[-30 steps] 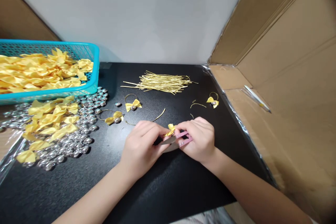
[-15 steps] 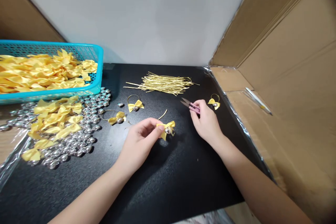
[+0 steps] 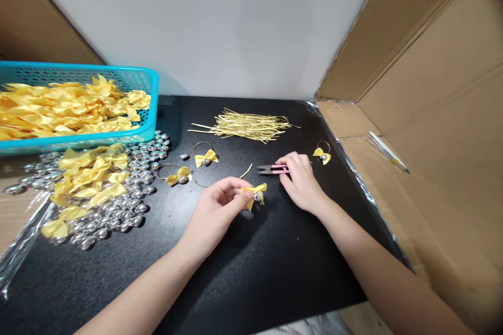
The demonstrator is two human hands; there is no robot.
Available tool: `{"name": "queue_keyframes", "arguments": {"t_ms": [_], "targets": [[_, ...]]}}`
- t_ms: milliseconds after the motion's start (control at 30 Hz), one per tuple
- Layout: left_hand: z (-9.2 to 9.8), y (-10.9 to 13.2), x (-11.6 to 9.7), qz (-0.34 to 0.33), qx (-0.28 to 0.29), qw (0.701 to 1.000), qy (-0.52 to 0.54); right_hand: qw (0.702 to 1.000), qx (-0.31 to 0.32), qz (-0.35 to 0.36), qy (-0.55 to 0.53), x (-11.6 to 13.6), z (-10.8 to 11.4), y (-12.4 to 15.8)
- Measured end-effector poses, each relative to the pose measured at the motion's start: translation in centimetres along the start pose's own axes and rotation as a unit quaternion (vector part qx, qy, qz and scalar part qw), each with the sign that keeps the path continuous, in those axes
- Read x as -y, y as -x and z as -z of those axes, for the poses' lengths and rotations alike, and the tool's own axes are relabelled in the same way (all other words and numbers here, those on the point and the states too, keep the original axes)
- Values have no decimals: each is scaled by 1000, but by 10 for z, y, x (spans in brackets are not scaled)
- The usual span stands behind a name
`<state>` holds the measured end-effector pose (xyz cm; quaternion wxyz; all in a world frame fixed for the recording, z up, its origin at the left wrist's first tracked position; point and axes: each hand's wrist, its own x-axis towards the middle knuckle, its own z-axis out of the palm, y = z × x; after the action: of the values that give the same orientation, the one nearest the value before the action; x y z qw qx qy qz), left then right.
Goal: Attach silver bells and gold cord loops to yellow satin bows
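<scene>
My left hand (image 3: 219, 208) pinches a small yellow ribbon bow with a silver bell (image 3: 255, 193) just above the black table (image 3: 243, 267). My right hand (image 3: 301, 179) rests on the table a little to the right, fingers curled on pink thread snips (image 3: 274, 169) whose blades point left. Two finished bows on gold loops (image 3: 206, 156) lie beyond my left hand, and a third finished bow (image 3: 322, 153) lies beyond my right hand. A short gold wire piece (image 3: 246, 170) lies between the hands.
A bundle of gold wire ties (image 3: 245, 124) lies at the back. A turquoise basket (image 3: 151, 110) full of yellow bows stands at the left, with loose bows (image 3: 88, 175) on a spread of silver bells (image 3: 129, 204) before it. A cardboard wall (image 3: 432, 115) closes the right side.
The hands were together cutting at the bow. They parted: the right swung out with the snips and came back down to the table, while the left kept the bow.
</scene>
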<state>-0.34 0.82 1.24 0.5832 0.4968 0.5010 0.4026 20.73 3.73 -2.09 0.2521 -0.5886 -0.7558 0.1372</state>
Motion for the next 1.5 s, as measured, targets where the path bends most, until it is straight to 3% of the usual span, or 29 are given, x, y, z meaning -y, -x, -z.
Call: {"name": "queue_keyframes", "arguments": {"t_ms": [133, 200, 367, 433, 633, 800, 1100, 1500], "targets": [[-1, 0, 1, 1, 3, 1000, -8, 999, 16, 4, 30, 1, -1, 0], [0, 0, 1, -11, -4, 1000, -24, 999, -5, 20, 29, 4, 1, 2], [1, 5, 0, -88, -41, 988, -119, 972, -188, 128, -55, 31, 12, 13], [0, 8, -1, -124, -56, 978, -156, 962, -212, 159, -69, 44, 13, 19], [-3, 10, -1, -159, -43, 967, -197, 965, -209, 135, -84, 57, 4, 26], [-4, 9, 0, -165, -29, 968, -190, 974, -170, 106, -109, 57, 5, 25], [-3, 11, -1, -170, -18, 965, -199, 977, -162, 123, -59, 58, 6, 27], [-2, 6, 1, -99, -36, 982, -155, 981, -145, 118, -51, 54, 12, 24]]}}
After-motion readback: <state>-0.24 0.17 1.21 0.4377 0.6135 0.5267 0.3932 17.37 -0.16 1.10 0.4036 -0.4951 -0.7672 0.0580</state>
